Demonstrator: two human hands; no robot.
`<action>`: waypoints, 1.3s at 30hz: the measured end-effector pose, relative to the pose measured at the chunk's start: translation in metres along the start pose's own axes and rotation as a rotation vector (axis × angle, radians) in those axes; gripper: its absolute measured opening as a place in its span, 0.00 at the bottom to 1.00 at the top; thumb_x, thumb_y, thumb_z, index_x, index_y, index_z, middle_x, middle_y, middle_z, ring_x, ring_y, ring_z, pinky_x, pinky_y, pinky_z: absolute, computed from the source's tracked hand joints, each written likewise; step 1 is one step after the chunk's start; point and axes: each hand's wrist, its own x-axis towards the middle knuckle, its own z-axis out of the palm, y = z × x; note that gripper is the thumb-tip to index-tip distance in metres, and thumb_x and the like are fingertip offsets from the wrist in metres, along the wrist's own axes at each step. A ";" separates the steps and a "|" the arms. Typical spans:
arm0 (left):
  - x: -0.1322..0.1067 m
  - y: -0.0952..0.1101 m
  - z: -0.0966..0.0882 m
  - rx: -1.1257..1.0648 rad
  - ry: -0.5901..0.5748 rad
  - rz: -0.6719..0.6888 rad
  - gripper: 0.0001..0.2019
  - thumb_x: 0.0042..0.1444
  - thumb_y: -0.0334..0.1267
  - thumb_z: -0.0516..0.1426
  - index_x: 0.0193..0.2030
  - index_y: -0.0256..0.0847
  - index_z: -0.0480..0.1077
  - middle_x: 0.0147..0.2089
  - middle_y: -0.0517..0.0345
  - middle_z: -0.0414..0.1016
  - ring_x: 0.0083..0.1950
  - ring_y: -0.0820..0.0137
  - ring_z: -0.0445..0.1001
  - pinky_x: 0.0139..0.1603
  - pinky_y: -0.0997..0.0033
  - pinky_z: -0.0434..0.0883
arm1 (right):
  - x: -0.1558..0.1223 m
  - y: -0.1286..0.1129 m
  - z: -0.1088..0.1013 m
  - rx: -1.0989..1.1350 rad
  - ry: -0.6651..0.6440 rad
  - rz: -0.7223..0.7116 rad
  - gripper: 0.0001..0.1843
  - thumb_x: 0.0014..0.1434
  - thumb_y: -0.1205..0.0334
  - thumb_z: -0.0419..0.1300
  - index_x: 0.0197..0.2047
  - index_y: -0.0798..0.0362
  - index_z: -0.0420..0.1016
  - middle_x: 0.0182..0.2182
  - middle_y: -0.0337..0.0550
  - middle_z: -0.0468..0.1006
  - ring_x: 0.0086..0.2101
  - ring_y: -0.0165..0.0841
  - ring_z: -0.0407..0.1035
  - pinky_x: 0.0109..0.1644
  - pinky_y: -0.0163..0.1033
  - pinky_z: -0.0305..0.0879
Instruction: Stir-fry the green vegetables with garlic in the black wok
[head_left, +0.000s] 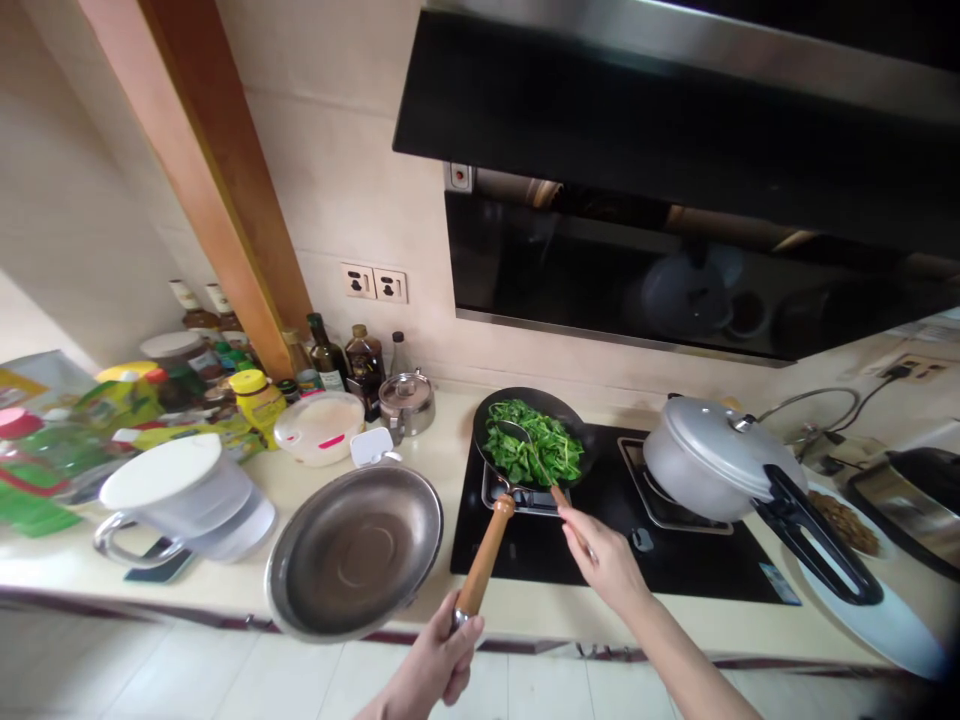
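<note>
A dark wok (581, 440) full of leafy greens (551, 440) sits over the left burner of the black stove. My left hand (439, 645) is closed around the end of its wooden handle (486, 560). In my right hand (606, 560) is the wooden grip of a spatula (559, 495), whose metal head lies among the greens and is partly hidden by them. Left of the wok, an empty metal pan (356, 550) rests near the counter's front edge.
A pressure cooker (705, 460) occupies the right burner, its black handle (821, 540) jutting forward. Beyond it are a plate of brown food (844, 520) and a white plate (862, 610). A water pitcher (187, 490), bottles (326, 355) and condiments crowd the left. A range hood (637, 110) hangs above.
</note>
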 end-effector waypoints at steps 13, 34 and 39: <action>-0.005 0.002 0.002 -0.023 0.001 -0.015 0.38 0.42 0.66 0.61 0.50 0.41 0.56 0.17 0.76 0.55 0.15 0.82 0.50 0.18 0.76 0.44 | -0.003 0.007 0.019 -0.092 0.101 0.056 0.14 0.65 0.65 0.49 0.49 0.53 0.72 0.38 0.47 0.82 0.34 0.33 0.77 0.37 0.35 0.73; -0.001 0.001 0.000 0.025 -0.038 -0.056 0.43 0.35 0.72 0.59 0.48 0.42 0.55 0.16 0.77 0.53 0.13 0.80 0.48 0.15 0.75 0.43 | -0.018 0.004 0.024 -0.014 0.051 0.022 0.13 0.64 0.66 0.49 0.50 0.52 0.69 0.35 0.43 0.81 0.29 0.29 0.76 0.34 0.32 0.71; 0.002 -0.002 -0.001 0.021 -0.008 -0.019 0.40 0.38 0.69 0.60 0.47 0.42 0.55 0.16 0.77 0.55 0.13 0.81 0.49 0.16 0.76 0.44 | -0.011 0.008 0.009 0.007 0.128 0.107 0.12 0.64 0.64 0.51 0.47 0.50 0.72 0.37 0.43 0.82 0.32 0.31 0.77 0.36 0.32 0.72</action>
